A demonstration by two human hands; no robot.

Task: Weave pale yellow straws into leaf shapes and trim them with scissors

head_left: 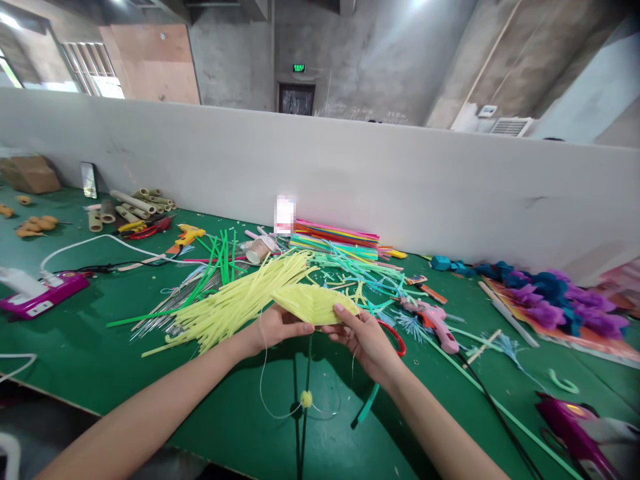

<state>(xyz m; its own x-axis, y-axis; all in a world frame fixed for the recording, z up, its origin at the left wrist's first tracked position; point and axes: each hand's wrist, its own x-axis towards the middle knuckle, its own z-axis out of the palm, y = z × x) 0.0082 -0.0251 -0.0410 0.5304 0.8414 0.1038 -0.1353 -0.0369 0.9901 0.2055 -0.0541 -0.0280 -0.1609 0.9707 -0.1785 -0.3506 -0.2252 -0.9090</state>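
Observation:
My left hand (275, 328) and my right hand (364, 333) hold a pale yellow, ribbed, leaf-shaped piece (313, 304) over the table, one at each end with thumbs on its near edge. Below it a small yellow bead-like ball (307, 399) sits on a thin dark rod that runs toward the table's front edge. A fine clear thread or wire (265, 393) loops from near the left hand past the ball. Behind the left hand lies a large bundle of yellow pipe cleaners (235, 293). Red scissors handles (395, 335) show partly behind the right hand.
A pink glue gun (435, 323) lies to the right, a yellow one (190, 235) at the back left. Purple power strips stand at left (47, 293) and right (575, 427), with cables across the table. Bamboo pieces (133, 207) and purple-blue fluffy shapes (560, 300) are farther off.

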